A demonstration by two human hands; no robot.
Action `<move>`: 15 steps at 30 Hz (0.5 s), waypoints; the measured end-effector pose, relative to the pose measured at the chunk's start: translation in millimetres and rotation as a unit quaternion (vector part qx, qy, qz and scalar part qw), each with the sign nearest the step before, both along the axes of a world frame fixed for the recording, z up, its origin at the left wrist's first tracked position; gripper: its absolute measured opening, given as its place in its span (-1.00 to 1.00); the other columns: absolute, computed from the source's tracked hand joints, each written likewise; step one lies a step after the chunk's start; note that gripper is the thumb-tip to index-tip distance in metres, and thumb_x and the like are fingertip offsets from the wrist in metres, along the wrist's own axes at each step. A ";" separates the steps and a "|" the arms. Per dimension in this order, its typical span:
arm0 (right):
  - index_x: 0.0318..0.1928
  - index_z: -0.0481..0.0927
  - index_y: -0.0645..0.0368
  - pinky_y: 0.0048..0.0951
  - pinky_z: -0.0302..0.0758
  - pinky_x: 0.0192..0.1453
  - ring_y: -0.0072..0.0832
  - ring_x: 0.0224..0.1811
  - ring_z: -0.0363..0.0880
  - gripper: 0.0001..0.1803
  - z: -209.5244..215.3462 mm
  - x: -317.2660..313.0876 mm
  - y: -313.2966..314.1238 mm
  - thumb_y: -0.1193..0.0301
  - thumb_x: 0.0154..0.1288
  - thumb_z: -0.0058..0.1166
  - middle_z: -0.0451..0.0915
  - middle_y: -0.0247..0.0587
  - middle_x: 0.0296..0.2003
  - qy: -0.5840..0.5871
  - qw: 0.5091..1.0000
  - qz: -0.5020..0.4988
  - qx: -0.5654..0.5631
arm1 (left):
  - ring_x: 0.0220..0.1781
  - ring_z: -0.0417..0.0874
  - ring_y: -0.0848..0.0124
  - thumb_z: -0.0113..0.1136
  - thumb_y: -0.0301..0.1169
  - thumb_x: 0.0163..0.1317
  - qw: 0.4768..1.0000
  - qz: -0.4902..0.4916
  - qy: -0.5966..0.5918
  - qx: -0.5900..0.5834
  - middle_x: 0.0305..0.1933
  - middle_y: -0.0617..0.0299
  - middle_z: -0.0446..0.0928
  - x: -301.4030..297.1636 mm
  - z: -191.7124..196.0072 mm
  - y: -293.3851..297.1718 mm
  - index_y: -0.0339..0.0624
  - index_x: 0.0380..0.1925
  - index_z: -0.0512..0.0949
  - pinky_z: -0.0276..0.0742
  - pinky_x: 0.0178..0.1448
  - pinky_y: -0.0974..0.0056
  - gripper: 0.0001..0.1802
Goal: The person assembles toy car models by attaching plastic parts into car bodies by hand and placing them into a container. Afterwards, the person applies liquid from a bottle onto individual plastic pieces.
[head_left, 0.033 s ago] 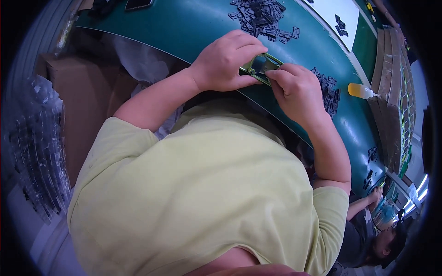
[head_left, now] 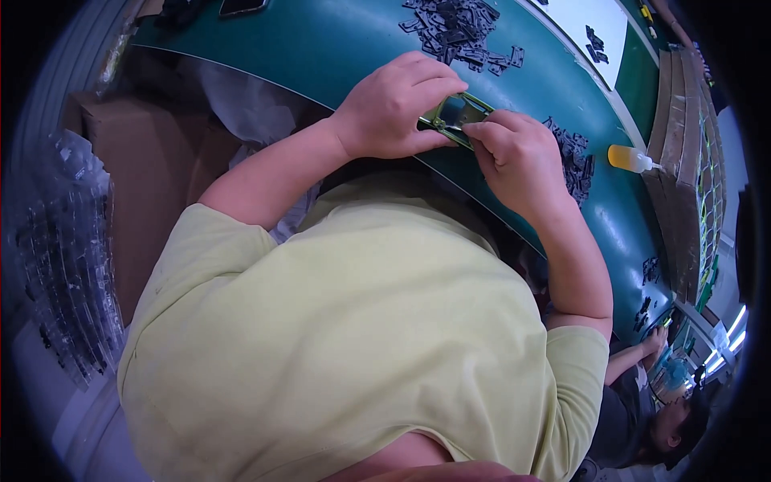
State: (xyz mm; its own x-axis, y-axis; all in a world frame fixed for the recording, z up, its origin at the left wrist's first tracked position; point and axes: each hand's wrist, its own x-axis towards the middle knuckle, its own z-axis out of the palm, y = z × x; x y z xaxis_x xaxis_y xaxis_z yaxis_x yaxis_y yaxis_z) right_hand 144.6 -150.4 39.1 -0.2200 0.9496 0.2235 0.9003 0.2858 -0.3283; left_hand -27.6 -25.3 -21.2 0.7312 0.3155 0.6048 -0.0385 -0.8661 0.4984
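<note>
A bright green, open rectangular frame [head_left: 476,102] is held over the near edge of the green work table. My left hand [head_left: 395,108] grips it from the left, fingers along its far side and thumb along its near side. Something dark shows within the frame. At its right end, my right hand [head_left: 518,157] has thumb and forefinger pinched together, their tips reaching into the opening. Whatever those fingertips hold is too small and covered to make out. Beyond my hands lies a heap of small black plastic parts [head_left: 459,32], and a second pile of black parts [head_left: 574,161] is beside my right hand.
On the table [head_left: 321,48], a yellow squeeze bottle [head_left: 630,158] lies at the right near a cardboard box [head_left: 679,173] of green frames. A larger carton [head_left: 148,169] and clear plastic bags [head_left: 68,257] stand at left. Another person [head_left: 642,402] works at far right.
</note>
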 end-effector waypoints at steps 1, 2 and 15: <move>-0.35 0.64 0.17 -0.24 0.54 -0.29 -0.19 -0.37 0.59 -0.86 -0.6 -0.6 -0.1 0.55 -0.01 0.19 0.57 -0.19 -0.45 0.002 1.000 0.001 0.000 | -0.04 0.56 0.15 0.53 -0.33 -0.23 1.000 -0.009 -0.011 0.009 -0.03 0.12 0.55 -0.6 0.1 0.1 -0.22 -0.04 0.53 0.49 0.06 0.14 -0.35; -0.35 0.64 0.17 -0.24 0.54 -0.29 -0.19 -0.37 0.59 -0.86 -1.0 -1.2 -0.2 0.54 0.00 0.19 0.57 -0.19 -0.44 0.002 1.000 -0.001 -0.008 | -0.04 0.56 0.15 0.53 -0.33 -0.23 1.000 -0.009 -0.009 0.009 -0.03 0.12 0.55 -1.1 -0.4 -0.1 -0.22 -0.04 0.53 0.49 0.06 0.14 -0.35; -0.34 0.66 0.16 -0.22 0.51 -0.28 -0.18 -0.39 0.57 -0.86 -4.3 -9.0 -2.4 0.55 0.00 0.19 0.54 -0.20 -0.46 0.032 0.998 -0.051 -0.015 | -0.05 0.57 0.17 0.52 -0.36 -0.26 1.000 -0.003 -0.015 0.024 -0.02 0.14 0.56 -0.2 -0.4 -1.9 -0.20 -0.03 0.53 0.50 0.05 0.15 -0.34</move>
